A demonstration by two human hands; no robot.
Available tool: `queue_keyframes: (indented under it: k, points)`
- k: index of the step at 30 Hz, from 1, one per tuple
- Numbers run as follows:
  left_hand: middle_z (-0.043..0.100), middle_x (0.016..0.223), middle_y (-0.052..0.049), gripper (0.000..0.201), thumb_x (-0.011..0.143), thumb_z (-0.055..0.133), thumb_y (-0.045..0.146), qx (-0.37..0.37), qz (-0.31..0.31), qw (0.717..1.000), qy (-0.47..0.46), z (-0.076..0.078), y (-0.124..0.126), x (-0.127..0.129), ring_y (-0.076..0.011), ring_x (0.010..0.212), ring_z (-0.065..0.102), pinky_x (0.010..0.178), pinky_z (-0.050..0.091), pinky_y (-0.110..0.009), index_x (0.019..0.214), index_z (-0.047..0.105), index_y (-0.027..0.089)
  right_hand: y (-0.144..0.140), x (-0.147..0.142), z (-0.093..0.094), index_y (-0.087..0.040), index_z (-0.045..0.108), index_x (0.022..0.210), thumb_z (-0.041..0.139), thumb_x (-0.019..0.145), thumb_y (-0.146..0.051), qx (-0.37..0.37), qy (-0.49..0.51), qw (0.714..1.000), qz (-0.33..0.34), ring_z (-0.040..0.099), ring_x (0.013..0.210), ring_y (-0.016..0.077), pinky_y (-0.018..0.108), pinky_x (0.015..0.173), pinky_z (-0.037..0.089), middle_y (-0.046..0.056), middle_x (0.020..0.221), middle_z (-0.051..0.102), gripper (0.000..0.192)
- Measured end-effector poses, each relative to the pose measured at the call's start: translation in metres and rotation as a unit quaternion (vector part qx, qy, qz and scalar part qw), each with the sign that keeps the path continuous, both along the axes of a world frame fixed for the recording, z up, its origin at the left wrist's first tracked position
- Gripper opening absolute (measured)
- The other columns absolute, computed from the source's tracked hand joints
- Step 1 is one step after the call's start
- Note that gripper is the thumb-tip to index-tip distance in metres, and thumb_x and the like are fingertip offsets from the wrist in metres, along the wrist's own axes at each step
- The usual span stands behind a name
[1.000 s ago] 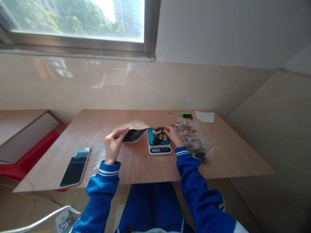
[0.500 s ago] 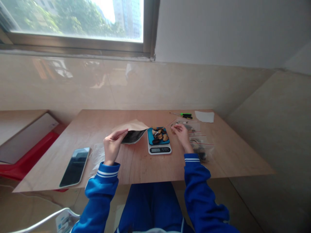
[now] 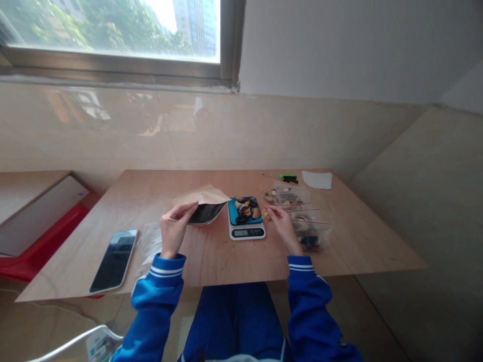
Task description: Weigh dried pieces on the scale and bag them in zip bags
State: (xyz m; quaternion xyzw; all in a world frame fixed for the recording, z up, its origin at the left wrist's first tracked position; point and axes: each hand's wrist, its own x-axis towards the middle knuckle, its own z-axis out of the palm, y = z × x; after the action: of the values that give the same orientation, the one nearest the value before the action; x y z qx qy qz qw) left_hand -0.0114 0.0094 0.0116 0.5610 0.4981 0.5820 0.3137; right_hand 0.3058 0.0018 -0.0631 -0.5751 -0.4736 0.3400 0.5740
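Observation:
My left hand [image 3: 174, 226] pinches the edge of a brown paper pouch [image 3: 204, 195], whose dark inside shows at the open mouth. The pouch's far corner reaches the left side of a small digital kitchen scale [image 3: 247, 233]. Several dried, brown and dark slices [image 3: 247, 209] lie heaped on the scale's blue platform. Just right of the scale, my right hand [image 3: 279, 223] holds a tan dried slice [image 3: 265, 215] between thumb and fingers. Beyond and beside that hand lie zip bags [image 3: 307, 234] with dried pieces inside.
A phone [image 3: 114, 260] lies at the table's left, beside a clear plastic bag [image 3: 150, 244]. Screwdrivers [image 3: 289, 177] and a white paper piece [image 3: 317, 179] lie at the back right. A red stool [image 3: 49, 246] stands left of the table [image 3: 358, 241].
My right hand has come down and nearer to me, bringing the dried slice beside the scale. My left hand keeps its hold on the pouch.

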Motion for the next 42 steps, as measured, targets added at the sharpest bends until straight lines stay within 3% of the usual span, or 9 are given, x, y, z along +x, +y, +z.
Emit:
queue_keyframes:
  k: [7,13,17,22,26,29,34,38,42]
  points:
    - [0.076,0.101,-0.008,0.029,0.076,0.071,0.041,-0.006,-0.040,0.999,0.004,-0.016,0.005,-0.002,-0.0248,0.100,0.069,0.094,0.053,-0.040,0.094,0.076,0.018,-0.005,0.001,-0.010,-0.017,0.066,0.105,0.061,0.076,-0.057,-0.015,-0.010,1.000,0.011,0.068,0.091,0.0259,0.036,0.067,0.058,0.015,0.106,0.070,0.050]
    - [0.073,0.110,-0.009,0.028,0.079,0.065,0.043,-0.054,-0.073,0.994,0.058,-0.062,0.021,-0.005,-0.0263,0.117,0.062,0.108,0.040,-0.047,0.094,0.072,0.020,-0.023,0.004,-0.015,-0.018,0.064,0.106,0.054,0.083,-0.047,-0.003,-0.099,0.995,0.013,0.067,0.097,0.0228,0.038,0.084,0.054,0.013,0.109,0.070,0.038]
    - [0.072,0.114,-0.008,0.024,0.083,0.058,0.038,-0.077,-0.073,0.977,0.184,-0.085,0.026,-0.012,-0.0287,0.129,0.052,0.113,0.029,-0.053,0.095,0.070,0.022,-0.046,0.009,-0.020,-0.019,0.065,0.105,0.048,0.086,-0.036,-0.055,-0.199,0.978,0.037,0.068,0.084,0.0210,0.036,0.077,0.055,0.011,0.103,0.072,0.031]
    - [0.061,0.133,-0.009,0.035,0.087,0.044,0.031,-0.043,-0.040,0.958,0.281,-0.090,0.005,-0.033,-0.0283,0.134,0.045,0.113,0.031,-0.051,0.111,0.066,0.021,-0.073,0.019,-0.032,-0.018,0.067,0.099,0.043,0.086,-0.027,-0.080,-0.311,0.946,0.042,0.066,0.081,0.0220,0.038,0.077,0.054,0.010,0.094,0.071,0.029]
    - [0.065,0.123,-0.010,0.040,0.085,0.037,0.026,-0.038,0.050,0.943,0.326,-0.101,-0.022,-0.066,-0.0271,0.119,0.059,0.103,0.045,-0.046,0.114,0.063,0.020,-0.087,0.025,-0.045,-0.018,0.067,0.099,0.039,0.086,-0.023,-0.042,-0.357,0.933,0.016,0.064,0.092,0.0253,0.042,0.084,0.052,0.012,0.097,0.069,0.030]
    - [0.068,0.115,-0.012,0.039,0.083,0.041,0.036,-0.045,0.048,0.936,0.346,-0.116,-0.033,-0.088,-0.0292,0.109,0.063,0.096,0.049,-0.046,0.109,0.065,0.019,-0.093,0.023,-0.048,-0.019,0.067,0.100,0.041,0.087,-0.023,-0.010,-0.382,0.924,-0.032,0.060,0.098,0.0278,0.047,0.088,0.049,0.013,0.101,0.066,0.030]
    - [0.071,0.102,-0.012,0.035,0.082,0.047,0.047,-0.059,0.032,0.941,0.333,-0.121,-0.039,-0.097,-0.0296,0.096,0.066,0.088,0.052,-0.044,0.092,0.069,0.021,-0.095,-0.009,-0.033,-0.022,0.068,0.103,0.043,0.090,-0.021,0.025,-0.367,0.928,-0.053,0.057,0.101,0.0284,0.048,0.091,0.047,0.012,0.104,0.064,0.028]
    - [0.070,0.089,-0.009,0.034,0.083,0.045,0.046,-0.089,0.040,0.943,0.319,-0.110,-0.043,-0.086,-0.0253,0.080,0.067,0.076,0.054,-0.039,0.089,0.067,0.021,-0.094,-0.063,-0.014,-0.025,0.068,0.101,0.044,0.090,-0.013,0.042,-0.300,0.952,0.042,0.057,0.102,0.0250,0.046,0.092,0.047,0.008,0.104,0.063,0.029]
    - [0.066,0.086,-0.008,0.038,0.079,0.048,0.049,-0.098,0.074,0.944,0.306,-0.109,-0.045,-0.077,-0.0226,0.070,0.065,0.074,0.054,-0.040,0.095,0.066,0.019,-0.098,-0.117,0.001,-0.025,0.067,0.101,0.047,0.090,-0.009,0.043,-0.251,0.953,0.164,0.056,0.106,0.0226,0.043,0.096,0.047,0.006,0.104,0.061,0.028]
